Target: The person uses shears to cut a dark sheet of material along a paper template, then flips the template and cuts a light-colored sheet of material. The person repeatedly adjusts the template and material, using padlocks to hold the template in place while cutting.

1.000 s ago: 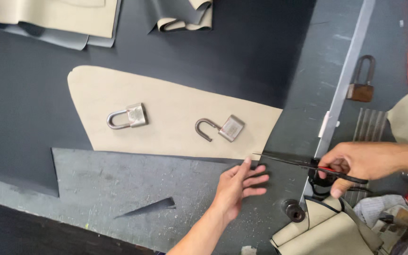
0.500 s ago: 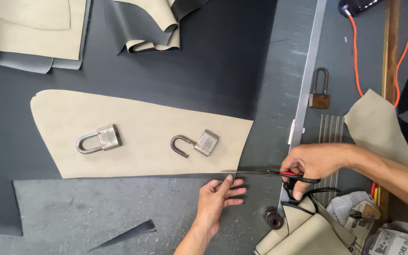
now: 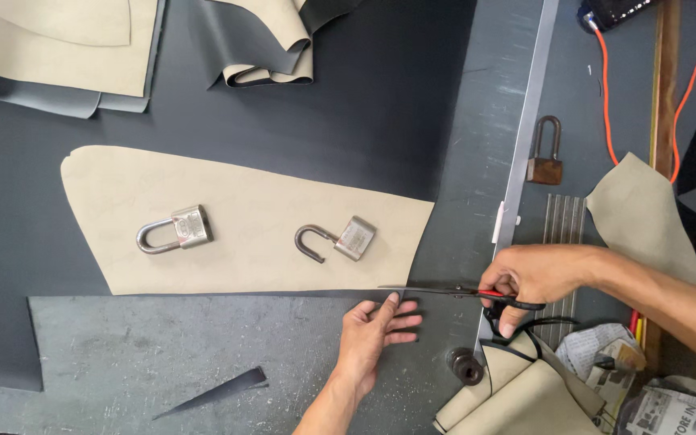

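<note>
A beige pattern piece (image 3: 243, 234) lies flat on dark sheet material (image 3: 324, 105), weighted by two silver padlocks, one on the left (image 3: 177, 229) and one with its shackle swung open (image 3: 340, 239). My right hand (image 3: 537, 278) grips red-handled scissors (image 3: 445, 292), their blades lying along the pattern's lower right edge. My left hand (image 3: 376, 334) rests flat, fingers spread, on the grey table just below the blade tips.
A metal ruler strip (image 3: 521, 161) runs down the table. A rusty padlock (image 3: 545, 153), an orange cable (image 3: 606, 89), beige offcuts (image 3: 646, 217), folded beige pieces (image 3: 517, 395), crumpled paper (image 3: 630, 387), a dark sliver scrap (image 3: 215, 391).
The view has shifted, so everything sits further right and lower in frame. My two hands and the scissors keep much the same place against the pattern's lower right edge.
</note>
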